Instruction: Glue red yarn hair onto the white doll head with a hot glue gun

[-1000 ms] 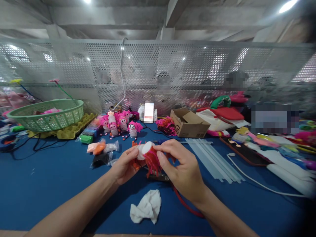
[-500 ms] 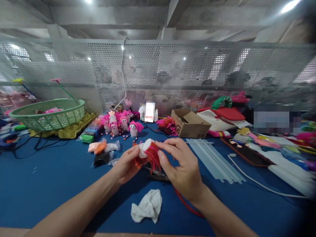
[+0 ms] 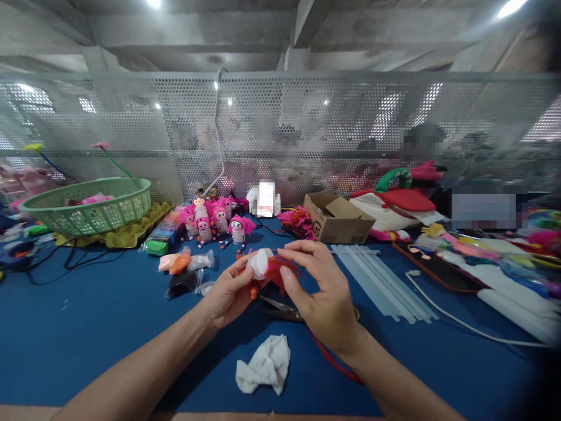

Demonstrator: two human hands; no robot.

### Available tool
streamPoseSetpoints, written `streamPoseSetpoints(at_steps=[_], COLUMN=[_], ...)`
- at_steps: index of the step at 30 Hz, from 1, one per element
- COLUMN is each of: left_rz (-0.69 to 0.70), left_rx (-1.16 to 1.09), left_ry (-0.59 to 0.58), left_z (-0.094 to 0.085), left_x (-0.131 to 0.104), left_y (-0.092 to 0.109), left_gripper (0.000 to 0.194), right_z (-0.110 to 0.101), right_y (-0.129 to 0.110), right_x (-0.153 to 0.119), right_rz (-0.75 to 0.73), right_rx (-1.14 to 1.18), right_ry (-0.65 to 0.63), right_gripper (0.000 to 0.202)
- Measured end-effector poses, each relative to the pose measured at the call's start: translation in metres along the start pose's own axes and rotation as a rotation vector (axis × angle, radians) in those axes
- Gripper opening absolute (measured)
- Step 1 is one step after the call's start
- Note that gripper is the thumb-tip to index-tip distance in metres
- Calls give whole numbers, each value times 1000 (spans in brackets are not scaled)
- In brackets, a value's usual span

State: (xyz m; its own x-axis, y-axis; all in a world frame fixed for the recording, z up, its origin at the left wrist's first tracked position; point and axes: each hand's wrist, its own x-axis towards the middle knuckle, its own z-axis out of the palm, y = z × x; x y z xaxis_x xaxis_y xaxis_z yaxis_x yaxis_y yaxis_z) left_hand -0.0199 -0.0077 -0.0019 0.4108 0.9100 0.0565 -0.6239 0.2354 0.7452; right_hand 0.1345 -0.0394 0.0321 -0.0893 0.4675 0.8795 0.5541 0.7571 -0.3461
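My left hand [image 3: 232,292] holds a small white doll [image 3: 259,264] between thumb and fingers, its round white end turned towards me. Red and pink yarn hair [image 3: 277,272] hangs off the doll's right side, partly smeared by motion. Thumb and fingers of my right hand [image 3: 322,286] close on the yarn from the right. Small orange beads [image 3: 253,292] dangle below the doll. Under my hands lies a pair of scissors [image 3: 284,313], its handles partly covered by my right hand. A crumpled white tissue [image 3: 265,365] rests on the blue table [image 3: 197,374] nearer to me.
Several pink-haired dolls [image 3: 214,217] stand ahead, left of a cardboard box [image 3: 339,219] and a yarn pile [image 3: 298,222]. Bagged clay [image 3: 182,282] lies left, before a green basket [image 3: 87,204]. Glue sticks [image 3: 385,283] and a white cable [image 3: 456,330] lie right.
The doll has turned in my left hand and its white end faces me more. The yarn has swung from hanging down to spreading rightward. More of the scissors shows.
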Motion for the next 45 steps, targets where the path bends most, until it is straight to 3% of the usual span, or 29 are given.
streamPoseSetpoints(at_steps=[45], left_rz=[3], left_rx=[-25], left_ry=[-31], left_z=[1], left_x=[1], left_y=[-1], left_gripper=[34], right_z=[2], right_y=[-2], right_x=[-2], right_rz=[-107], right_rx=[-71], right_ry=[11], right_gripper=[22])
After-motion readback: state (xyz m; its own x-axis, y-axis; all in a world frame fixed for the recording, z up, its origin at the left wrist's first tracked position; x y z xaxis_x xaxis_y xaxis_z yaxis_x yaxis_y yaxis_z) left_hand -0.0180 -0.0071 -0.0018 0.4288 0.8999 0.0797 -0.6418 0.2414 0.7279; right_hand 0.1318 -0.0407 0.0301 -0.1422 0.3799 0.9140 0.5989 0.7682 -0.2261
